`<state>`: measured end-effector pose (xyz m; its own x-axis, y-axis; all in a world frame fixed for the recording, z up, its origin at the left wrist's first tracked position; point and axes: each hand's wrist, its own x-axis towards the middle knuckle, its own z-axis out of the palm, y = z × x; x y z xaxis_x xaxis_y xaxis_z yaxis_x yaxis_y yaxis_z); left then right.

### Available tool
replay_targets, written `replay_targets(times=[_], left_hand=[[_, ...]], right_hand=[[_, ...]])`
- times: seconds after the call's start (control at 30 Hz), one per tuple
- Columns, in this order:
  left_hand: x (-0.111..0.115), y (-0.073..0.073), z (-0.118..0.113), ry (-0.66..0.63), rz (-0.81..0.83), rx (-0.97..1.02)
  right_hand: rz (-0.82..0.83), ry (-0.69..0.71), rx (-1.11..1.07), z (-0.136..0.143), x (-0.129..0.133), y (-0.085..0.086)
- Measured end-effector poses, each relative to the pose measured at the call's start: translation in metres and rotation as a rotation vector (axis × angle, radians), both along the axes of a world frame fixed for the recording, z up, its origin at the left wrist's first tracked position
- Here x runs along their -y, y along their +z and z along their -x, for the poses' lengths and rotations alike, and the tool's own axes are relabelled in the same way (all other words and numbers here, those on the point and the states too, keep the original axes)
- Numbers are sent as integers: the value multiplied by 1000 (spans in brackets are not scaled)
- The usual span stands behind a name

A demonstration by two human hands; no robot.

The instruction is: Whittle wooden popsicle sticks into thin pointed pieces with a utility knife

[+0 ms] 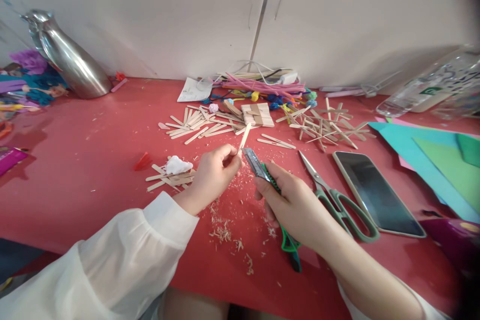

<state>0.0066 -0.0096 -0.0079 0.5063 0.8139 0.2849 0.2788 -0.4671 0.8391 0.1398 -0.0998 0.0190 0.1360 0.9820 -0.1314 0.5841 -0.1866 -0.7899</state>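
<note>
Between the fingertips of my left hand (216, 172), a wooden craft stick (245, 136) is pinched, its far end pointing up and away. My right hand (290, 200) is wrapped round a green and black utility knife (288, 240). The metal blade end of the knife lies close to the stick near my left fingertips; whether it touches I cannot tell. Thin wood shavings (222, 230) are scattered on the red table (123, 125) below my hands. By my left wrist, several craft sticks (165, 178) lie under a white crumpled lump (178, 164).
Loose craft sticks (195, 122) and a banded bundle (258, 115) lie behind my hands, with pink pipe cleaners (262, 85) beyond. Scissors (330, 195) and a phone (377, 192) are at right, near coloured paper (423, 155). A steel jug (75, 60) stands back left.
</note>
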Motion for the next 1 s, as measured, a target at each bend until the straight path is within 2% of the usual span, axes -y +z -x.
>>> replay_targets(times=[0.3,0.5,0.83,1.0], left_hand=[[1,2,0,3,-21,-47],[2,7,-1,40,-13,-135],[4,10,-1,19,-9,-129],[4,8,-1,-10,33,-119]], right_hand=[[12,16,71,1,1,2],[-57,20,359,0,0,1],[-184,23,624,1,2,-3],[-125,48,869,5,4,-7]])
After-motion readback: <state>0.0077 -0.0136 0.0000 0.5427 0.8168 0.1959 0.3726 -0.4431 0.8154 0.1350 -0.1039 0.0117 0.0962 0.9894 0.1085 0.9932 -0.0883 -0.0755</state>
